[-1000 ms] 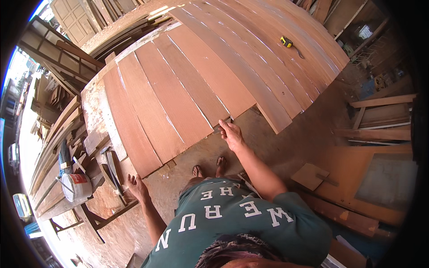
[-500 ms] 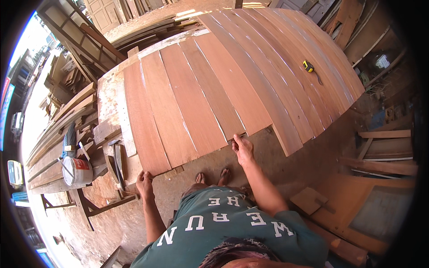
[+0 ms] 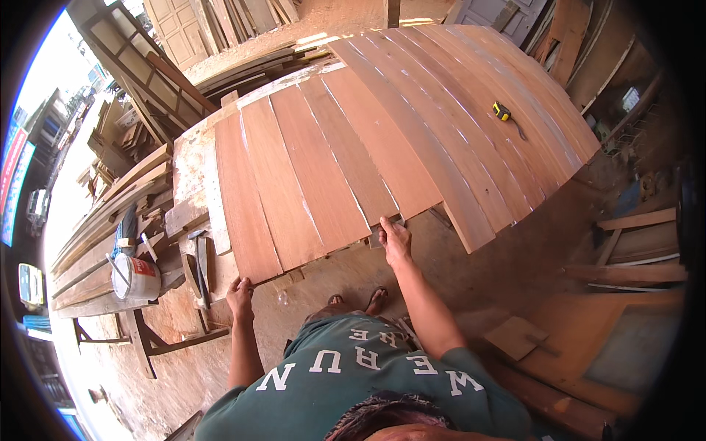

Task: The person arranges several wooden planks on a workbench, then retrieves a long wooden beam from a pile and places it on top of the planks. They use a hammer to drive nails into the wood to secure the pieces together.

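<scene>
left hand (image 3: 240, 295) pinching the near left corner of the plank panel (image 3: 320, 169), right hand (image 3: 396, 241) half-curled at its near edge, can't tell if that one's gripping, panel's on the counter (image 3: 195, 175)

Dark shape (image 3: 376, 237) beside the right hand (image 3: 396, 239) too small to tell, patterned scarf (image 3: 386, 417) cut off by lower edge

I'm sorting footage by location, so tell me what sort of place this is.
Probably a woodworking shop: wooden boards laid edge to edge, a yellow and black tape measure resting on them, and a stack of long planks at the left.
</scene>
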`<action>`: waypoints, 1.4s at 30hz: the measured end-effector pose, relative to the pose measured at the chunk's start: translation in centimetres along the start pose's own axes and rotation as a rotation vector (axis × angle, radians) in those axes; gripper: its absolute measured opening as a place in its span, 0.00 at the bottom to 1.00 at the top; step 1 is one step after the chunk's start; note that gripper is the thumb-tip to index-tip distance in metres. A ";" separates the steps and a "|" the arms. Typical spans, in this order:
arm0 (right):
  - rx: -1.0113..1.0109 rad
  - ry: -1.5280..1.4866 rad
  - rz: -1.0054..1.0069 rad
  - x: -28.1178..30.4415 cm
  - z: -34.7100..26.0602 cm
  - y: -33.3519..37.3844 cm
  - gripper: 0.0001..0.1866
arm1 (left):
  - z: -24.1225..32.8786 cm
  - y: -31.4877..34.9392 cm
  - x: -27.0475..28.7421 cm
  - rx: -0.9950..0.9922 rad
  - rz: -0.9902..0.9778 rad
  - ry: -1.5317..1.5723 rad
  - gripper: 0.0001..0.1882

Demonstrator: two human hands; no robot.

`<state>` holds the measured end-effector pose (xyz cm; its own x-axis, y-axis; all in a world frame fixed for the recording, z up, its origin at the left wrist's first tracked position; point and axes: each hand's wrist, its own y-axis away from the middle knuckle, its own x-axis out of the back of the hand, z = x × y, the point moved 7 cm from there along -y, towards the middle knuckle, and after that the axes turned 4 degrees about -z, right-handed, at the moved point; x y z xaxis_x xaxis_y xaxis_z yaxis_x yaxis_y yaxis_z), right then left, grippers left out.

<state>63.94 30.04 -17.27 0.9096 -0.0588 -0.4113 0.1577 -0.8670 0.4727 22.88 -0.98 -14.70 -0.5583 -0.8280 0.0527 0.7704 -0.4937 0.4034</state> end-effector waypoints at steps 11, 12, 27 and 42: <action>0.024 -0.081 0.015 0.1 0.0 0.3 0.11 | -1.1 -0.1 0.1 0.018 -0.157 0.106 0.26; 0.023 -0.074 0.020 0.1 0.2 0.0 0.11 | -1.3 0.4 -0.1 0.021 -0.139 0.126 0.26; 0.062 -0.101 0.010 -0.2 0.3 0.5 0.09 | -1.1 -0.2 0.1 -0.057 -0.112 0.153 0.25; -0.166 0.117 -0.155 -5.0 6.6 7.6 0.21 | -5.4 3.2 -4.7 0.389 -0.292 0.594 0.27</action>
<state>58.03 20.49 -16.81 0.9063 0.1349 -0.4006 0.3514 -0.7673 0.5365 29.68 -0.11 -18.62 -0.3780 -0.7366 -0.5609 0.3918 -0.6762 0.6240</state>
